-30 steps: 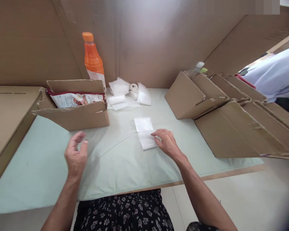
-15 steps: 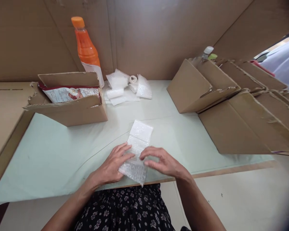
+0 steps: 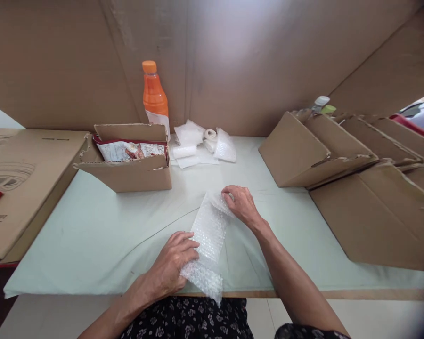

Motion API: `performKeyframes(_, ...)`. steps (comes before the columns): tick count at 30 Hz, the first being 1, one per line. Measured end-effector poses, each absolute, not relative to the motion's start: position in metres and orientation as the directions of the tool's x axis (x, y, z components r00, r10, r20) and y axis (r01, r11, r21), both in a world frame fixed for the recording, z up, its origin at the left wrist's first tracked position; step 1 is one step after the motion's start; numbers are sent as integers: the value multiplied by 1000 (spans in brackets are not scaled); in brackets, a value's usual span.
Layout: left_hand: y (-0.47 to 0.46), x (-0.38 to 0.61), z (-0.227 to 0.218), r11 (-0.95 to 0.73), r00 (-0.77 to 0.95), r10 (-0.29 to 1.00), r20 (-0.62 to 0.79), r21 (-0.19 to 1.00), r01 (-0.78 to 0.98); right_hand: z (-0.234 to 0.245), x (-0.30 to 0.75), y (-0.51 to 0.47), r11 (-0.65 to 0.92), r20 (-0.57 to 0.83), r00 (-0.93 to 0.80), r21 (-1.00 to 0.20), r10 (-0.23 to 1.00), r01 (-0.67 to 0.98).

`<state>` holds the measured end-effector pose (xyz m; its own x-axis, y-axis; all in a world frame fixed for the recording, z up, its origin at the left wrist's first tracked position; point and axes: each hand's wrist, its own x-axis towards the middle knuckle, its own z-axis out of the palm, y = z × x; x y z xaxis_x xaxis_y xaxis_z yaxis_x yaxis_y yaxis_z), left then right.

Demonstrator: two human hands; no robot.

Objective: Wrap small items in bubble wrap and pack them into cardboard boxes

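Observation:
A strip of clear bubble wrap (image 3: 209,230) lies lengthwise in front of me, its near end folded and hanging a little past the table edge. My left hand (image 3: 173,259) is at its lower left edge, fingers bent over the top of the sheet and the thumb side by the near flap. At the far end, my right hand (image 3: 240,202) pinches the right corner, where the wrap is lifted and turned to the right. The pinching fingertips are partly hidden by the hand.
Left of centre, an open carton (image 3: 141,181) holds a printed packet (image 3: 116,150); an orange-capped bottle (image 3: 155,99) stands behind. White rolls and bubble-wrap pieces (image 3: 191,134) lie at the back. Several open cartons (image 3: 367,212) fill the right side. A flat box (image 3: 28,188) lies left.
My right hand has moved away from me to the wrap's far end and turned its corner outward. The strip looks longer and more unfolded. My left hand stays near the lower left edge.

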<state>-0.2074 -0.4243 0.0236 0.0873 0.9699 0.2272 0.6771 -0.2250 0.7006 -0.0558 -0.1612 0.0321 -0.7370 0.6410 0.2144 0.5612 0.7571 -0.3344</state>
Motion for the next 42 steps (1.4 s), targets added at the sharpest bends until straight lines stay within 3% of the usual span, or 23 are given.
performKeyframes(6,-430,-211,26,-223,47,967,250,743,631,40,-46,-182,842,111,-885,-378,453,384)
performKeyframes(10,-427,-208,22,-205,60,975,213,767,608,25,-36,-194,803,94,-851,-397,517,444)
performKeyframes(15,-422,-204,23,-176,60,983,174,792,584,21,-59,-165,644,195,-679,-574,708,506)
performKeyframes(19,-422,-203,22,-134,26,989,146,807,576,32,-90,-138,605,283,-567,-598,773,526)
performKeyframes(23,-424,-205,23,-56,-26,996,86,819,571,43,-84,-157,679,490,-474,-590,732,437)
performKeyframes(26,-422,-209,26,13,-45,999,14,835,549,43,-61,-197,786,581,-537,-523,611,329)
performKeyframes(28,-419,-211,28,25,-37,999,-6,838,545,36,-52,-218,860,511,-722,-451,467,238)
performKeyframes(30,-416,-212,27,38,-28,999,-27,832,553,26,-54,-223,901,325,-884,-385,337,201)
performKeyframes(31,-415,-212,27,51,-27,999,-43,826,561,21,-57,-218,902,230,-913,-358,336,242)
performKeyframes(33,-414,-212,26,83,-30,996,-80,814,575,13,-64,-201,837,136,-852,-317,505,446)
performKeyframes(35,-415,-212,27,115,-37,993,-114,810,575,12,-62,-183,701,141,-700,-326,700,634)
performKeyframes(37,-417,-212,30,151,-58,988,-144,817,557,18,-50,-177,637,159,-635,-402,756,658)
performKeyframes(40,-414,-214,40,218,-106,976,-191,839,498,31,-18,-196,652,108,-790,-637,604,411)
performKeyframes(42,-407,-217,46,241,-121,971,-208,841,485,38,2,-220,538,62,-850,-798,523,273)
